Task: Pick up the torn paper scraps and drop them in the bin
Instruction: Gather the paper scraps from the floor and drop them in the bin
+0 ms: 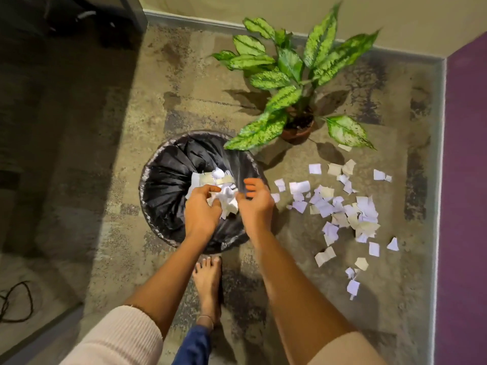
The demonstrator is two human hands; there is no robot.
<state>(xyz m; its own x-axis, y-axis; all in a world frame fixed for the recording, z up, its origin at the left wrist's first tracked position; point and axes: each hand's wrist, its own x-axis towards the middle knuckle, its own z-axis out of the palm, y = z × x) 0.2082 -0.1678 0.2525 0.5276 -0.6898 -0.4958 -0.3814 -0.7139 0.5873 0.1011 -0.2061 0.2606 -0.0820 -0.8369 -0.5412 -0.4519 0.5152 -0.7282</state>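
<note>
A round bin lined with a black bag stands on the floor in front of me. Both my hands hover over its right half. My left hand is curled around a clump of white paper scraps above the opening. My right hand is beside it, fingers spread and slightly blurred, with nothing clearly in it. More scraps lie inside the bin. Several white and cream torn scraps are scattered on the floor to the right of the bin.
A potted plant with large speckled leaves stands behind the scraps, one leaf overhanging the bin's rim. A purple wall bounds the right side. My bare foot is just below the bin. A dark cable lies far left.
</note>
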